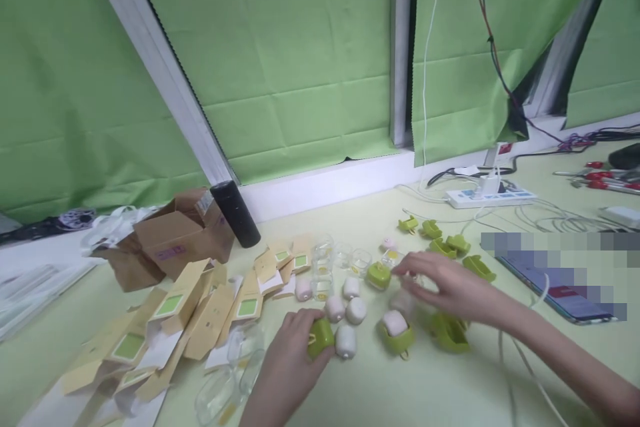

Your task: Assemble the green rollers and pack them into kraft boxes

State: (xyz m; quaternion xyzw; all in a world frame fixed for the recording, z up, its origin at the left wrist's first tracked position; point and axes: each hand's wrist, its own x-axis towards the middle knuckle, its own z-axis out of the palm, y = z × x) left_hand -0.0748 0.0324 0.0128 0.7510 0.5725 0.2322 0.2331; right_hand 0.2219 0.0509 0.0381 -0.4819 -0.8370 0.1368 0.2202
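My left hand (295, 360) is closed around a small green case (321, 338) with a loop on its side. My right hand (445, 284) is slightly blurred, with thumb and fingers apart. Its fingertips are beside another green case (379, 276); whether they touch it I cannot tell. Beneath that hand sits a blurred pinkish-white rounded piece (401, 304). Between the hands lie several small rounded pieces, among them a white one (346, 342) and a pinkish one (335, 309). A similar pale piece (395, 322) rests in an open green cover (399, 342).
Several green covers (443, 247) lie at the right, with another cover (450, 332) nearer. Opened cardboard packs (210, 320) and clear plastic shells (220, 397) spread leftward. Behind stand a brown box (183, 234) and black cylinder (235, 214). A phone (555, 280), cables and power strip (490, 198) lie right.
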